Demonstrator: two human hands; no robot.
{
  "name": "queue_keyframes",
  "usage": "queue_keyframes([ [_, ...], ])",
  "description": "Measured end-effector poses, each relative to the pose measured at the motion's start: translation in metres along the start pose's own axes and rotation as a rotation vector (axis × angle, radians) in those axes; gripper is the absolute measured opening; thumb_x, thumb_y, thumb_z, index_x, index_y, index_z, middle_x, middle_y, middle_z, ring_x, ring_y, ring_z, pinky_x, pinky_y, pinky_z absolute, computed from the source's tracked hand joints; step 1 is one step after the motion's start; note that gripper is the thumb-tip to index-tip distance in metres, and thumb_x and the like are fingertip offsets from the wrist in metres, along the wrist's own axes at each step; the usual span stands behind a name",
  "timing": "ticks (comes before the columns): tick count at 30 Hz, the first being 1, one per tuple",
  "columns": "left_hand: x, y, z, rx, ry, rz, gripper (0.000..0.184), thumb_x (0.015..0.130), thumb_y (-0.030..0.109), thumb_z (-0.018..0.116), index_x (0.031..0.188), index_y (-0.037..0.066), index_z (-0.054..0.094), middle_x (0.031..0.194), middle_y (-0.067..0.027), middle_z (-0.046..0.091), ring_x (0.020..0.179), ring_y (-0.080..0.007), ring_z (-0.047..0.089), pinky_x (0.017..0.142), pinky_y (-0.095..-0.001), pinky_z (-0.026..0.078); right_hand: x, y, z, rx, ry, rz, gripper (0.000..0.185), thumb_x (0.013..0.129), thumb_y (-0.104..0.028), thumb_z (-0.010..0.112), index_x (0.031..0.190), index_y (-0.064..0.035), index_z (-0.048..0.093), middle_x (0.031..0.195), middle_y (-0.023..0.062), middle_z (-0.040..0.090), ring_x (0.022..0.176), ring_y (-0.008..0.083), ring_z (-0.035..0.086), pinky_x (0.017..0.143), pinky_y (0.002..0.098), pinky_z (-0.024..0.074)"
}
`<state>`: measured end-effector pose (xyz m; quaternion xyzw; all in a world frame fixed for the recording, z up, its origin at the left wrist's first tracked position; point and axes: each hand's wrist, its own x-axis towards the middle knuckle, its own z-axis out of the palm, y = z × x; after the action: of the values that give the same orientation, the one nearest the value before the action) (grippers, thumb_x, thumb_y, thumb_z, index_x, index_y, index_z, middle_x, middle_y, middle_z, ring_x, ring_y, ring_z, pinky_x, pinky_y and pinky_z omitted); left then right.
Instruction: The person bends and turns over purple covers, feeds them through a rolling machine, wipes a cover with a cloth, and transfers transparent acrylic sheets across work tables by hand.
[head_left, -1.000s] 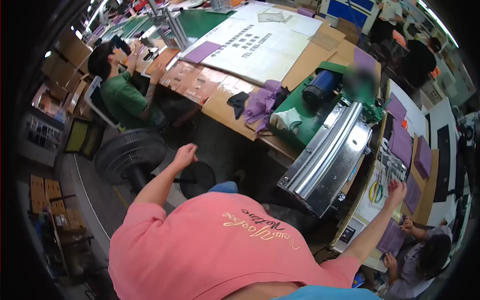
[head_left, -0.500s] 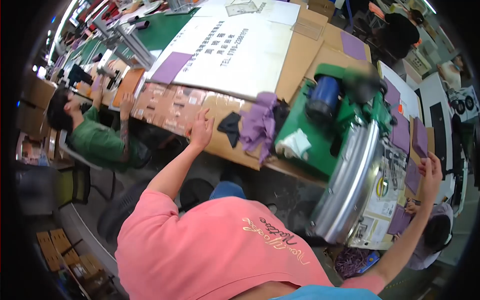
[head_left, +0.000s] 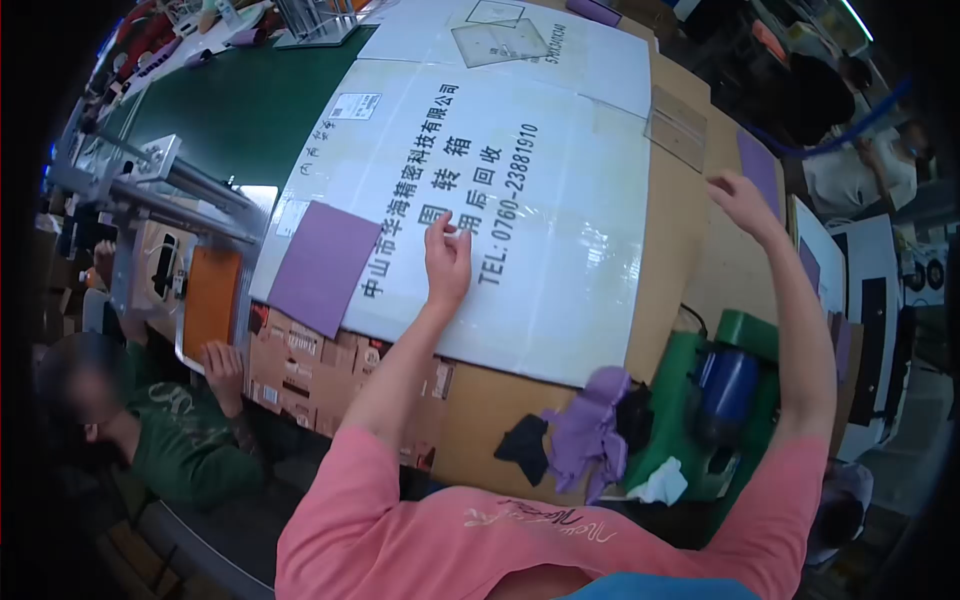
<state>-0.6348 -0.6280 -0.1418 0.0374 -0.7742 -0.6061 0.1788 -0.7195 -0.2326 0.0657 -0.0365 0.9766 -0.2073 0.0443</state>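
Note:
My left hand (head_left: 448,265) is over the white printed cardboard sheet (head_left: 580,300), fingers slightly bent and apart, nothing visible in them. To its left, a flat purple sheet (head_left: 325,268) overlaps the cardboard's edge. My right hand (head_left: 742,207) reaches over the right side of the brown cardboard, fingers loosely bent and apparently empty. Beside that hand lie another purple sheet (head_left: 758,172) and a clear plate (head_left: 677,128). Whether either hand touches the surface beneath it, I cannot tell.
Near me are crumpled purple cloth (head_left: 590,430), a black scrap (head_left: 524,448) and a white rag (head_left: 660,482). A green machine with a blue motor (head_left: 728,390) stands at right. A co-worker in green (head_left: 190,440) sits at left by a metal press (head_left: 165,190) and orange plate (head_left: 212,295).
My view has swung toward the printed cardboard. My right hand has left the purple pieces beyond the machine and come to the brown cardboard. My left hand has moved over the printed sheet.

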Motion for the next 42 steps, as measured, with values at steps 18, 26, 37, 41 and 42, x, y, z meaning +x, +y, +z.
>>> queue_keyframes([
  [18,0.006,0.0,-0.011,-0.286,-0.116,-0.219,0.057,0.077,-0.002,0.055,0.129,0.0,0.032,0.1,-0.0107,0.049,0.066,-0.0105,0.045,0.058,-0.0187,0.04,0.421,-0.116,0.242,-0.118,0.28,0.374,0.049,0.083,-0.036,0.049,0.118,-0.0014,0.05,0.12,0.0184,0.047,0.109,0.0316,0.042,0.093,0.0421,0.0306],
  [26,0.002,0.01,-0.009,-0.252,-0.16,-0.292,0.057,0.079,0.001,0.052,0.131,0.0,0.028,0.104,-0.0115,0.047,0.073,-0.0123,0.045,0.065,-0.0216,0.04,0.39,-0.089,0.22,0.308,0.313,0.542,0.043,0.071,-0.026,0.066,0.101,0.0033,0.057,0.103,0.0167,0.053,0.096,0.0273,0.048,0.08,0.0385,0.042],
  [37,0.002,0.016,-0.005,-0.222,-0.156,-0.294,0.051,0.084,0.003,0.045,0.132,0.002,0.027,0.108,-0.0111,0.044,0.079,-0.0123,0.043,0.069,-0.0218,0.039,0.22,0.096,0.138,1.061,0.517,0.42,0.025,0.076,-0.011,0.063,0.094,0.0038,0.052,0.088,0.0136,0.057,0.075,0.0219,0.055,0.068,0.0299,0.0486],
  [41,0.0,0.015,-0.005,-0.2,-0.167,-0.256,0.049,0.086,0.004,0.045,0.131,0.003,0.028,0.107,-0.0103,0.044,0.075,-0.0111,0.043,0.063,-0.0205,0.039,0.165,0.128,0.114,1.488,0.467,0.377,0.024,0.083,-0.002,0.055,0.102,0.0082,0.046,0.094,0.0229,0.056,0.079,0.0316,0.061,0.07,0.0383,0.0553],
  [42,0.0,0.018,-0.003,-0.199,-0.148,-0.252,0.047,0.087,0.005,0.044,0.131,0.003,0.028,0.107,-0.01,0.044,0.072,-0.0101,0.043,0.058,-0.0194,0.039,0.158,0.121,0.107,1.545,0.482,0.326,0.025,0.083,-0.002,0.055,0.103,0.0092,0.046,0.095,0.0239,0.056,0.082,0.0328,0.06,0.071,0.0397,0.0552],
])
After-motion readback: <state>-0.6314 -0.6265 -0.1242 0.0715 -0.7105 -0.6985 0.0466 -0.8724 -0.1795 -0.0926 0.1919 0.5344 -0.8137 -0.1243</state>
